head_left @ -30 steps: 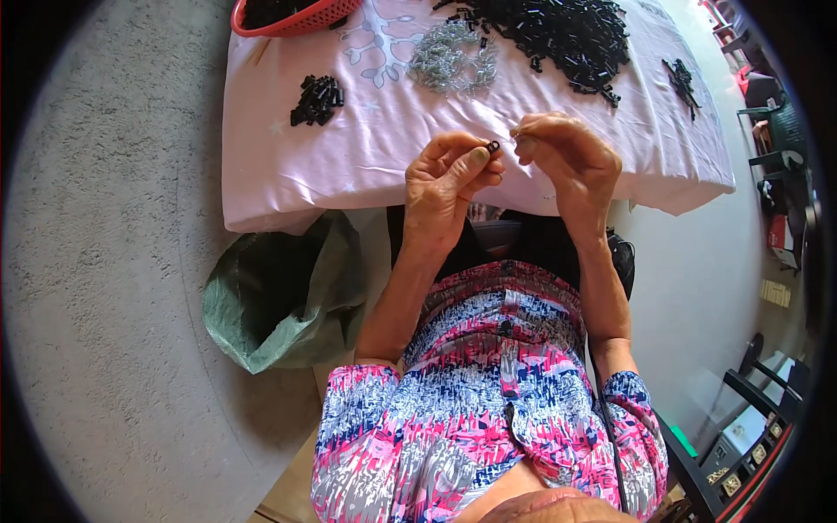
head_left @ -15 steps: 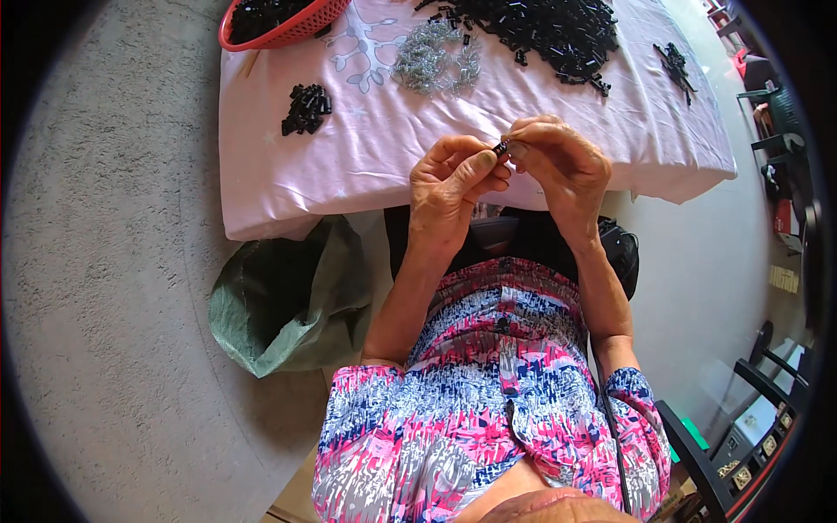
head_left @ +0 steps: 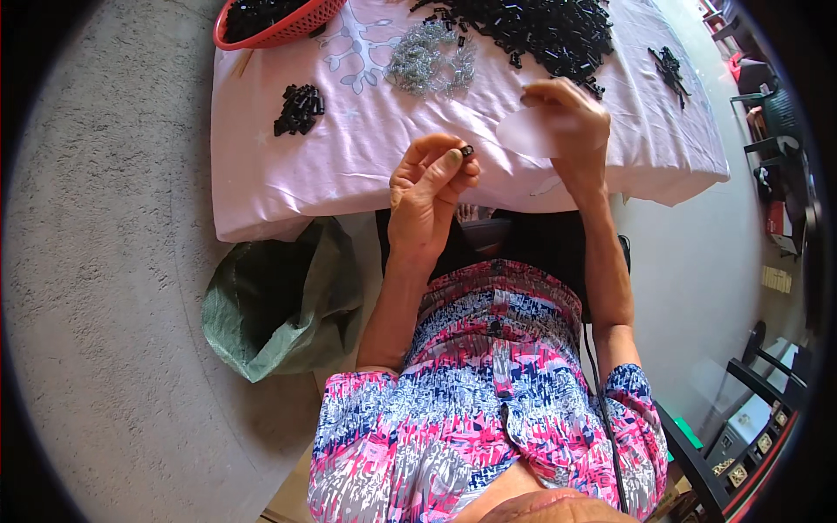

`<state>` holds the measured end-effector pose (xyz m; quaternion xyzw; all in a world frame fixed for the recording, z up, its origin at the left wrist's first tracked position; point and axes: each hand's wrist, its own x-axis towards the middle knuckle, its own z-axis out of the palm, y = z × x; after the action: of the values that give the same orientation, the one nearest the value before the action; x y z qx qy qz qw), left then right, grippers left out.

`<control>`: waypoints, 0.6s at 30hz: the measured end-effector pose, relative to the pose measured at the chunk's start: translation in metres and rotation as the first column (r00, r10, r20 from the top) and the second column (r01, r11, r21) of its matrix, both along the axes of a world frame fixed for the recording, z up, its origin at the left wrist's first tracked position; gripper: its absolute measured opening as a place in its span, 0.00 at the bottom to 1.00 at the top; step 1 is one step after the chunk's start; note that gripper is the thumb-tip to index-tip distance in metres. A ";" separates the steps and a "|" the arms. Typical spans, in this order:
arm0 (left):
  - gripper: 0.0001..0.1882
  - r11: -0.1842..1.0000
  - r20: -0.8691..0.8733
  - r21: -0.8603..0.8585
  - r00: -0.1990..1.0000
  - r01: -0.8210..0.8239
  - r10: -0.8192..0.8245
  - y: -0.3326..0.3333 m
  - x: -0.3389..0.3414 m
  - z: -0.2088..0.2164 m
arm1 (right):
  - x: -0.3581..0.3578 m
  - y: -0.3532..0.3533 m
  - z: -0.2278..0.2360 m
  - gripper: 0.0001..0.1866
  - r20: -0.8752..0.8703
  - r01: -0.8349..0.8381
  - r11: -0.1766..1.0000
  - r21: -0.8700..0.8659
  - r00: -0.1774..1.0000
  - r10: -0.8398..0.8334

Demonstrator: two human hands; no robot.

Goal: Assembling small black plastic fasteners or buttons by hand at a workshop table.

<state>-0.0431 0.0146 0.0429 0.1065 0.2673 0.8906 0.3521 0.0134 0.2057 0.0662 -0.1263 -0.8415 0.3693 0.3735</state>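
My left hand [head_left: 425,193] pinches a small black plastic piece [head_left: 467,151] between thumb and fingertips, above the near edge of the pink cloth. To its right, my right hand [head_left: 582,131] is raised over the cloth, holding none of that piece. A pale blur covers its thumb side, so whether anything is in its fingers is hidden. Just beyond the right hand spreads a large pile of small black plastic pieces [head_left: 558,33]. Left of that pile lies a heap of small silvery wire-like parts [head_left: 429,61], perhaps springs.
A small heap of black pieces [head_left: 301,109] lies on the table's left, near a red plastic basket [head_left: 292,24] holding more. Thin black parts [head_left: 669,74] lie at the right. A green woven sack [head_left: 296,322] stands open below the pink tablecloth [head_left: 366,179].
My hands have come apart. The right hand has let go of the black piece and moved up and right; the left keeps the piece and has shifted slightly left.
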 end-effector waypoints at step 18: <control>0.10 0.997 0.003 -0.075 1.000 -0.026 0.027 -0.006 0.002 -0.004 | -0.033 0.014 -0.012 0.07 0.189 0.156 0.935 0.317 0.956 -0.223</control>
<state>-0.0409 0.0088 0.0388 0.0879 0.3013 0.8848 0.3445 -0.0193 0.2197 0.0537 -0.1899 -0.9078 0.1834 0.3260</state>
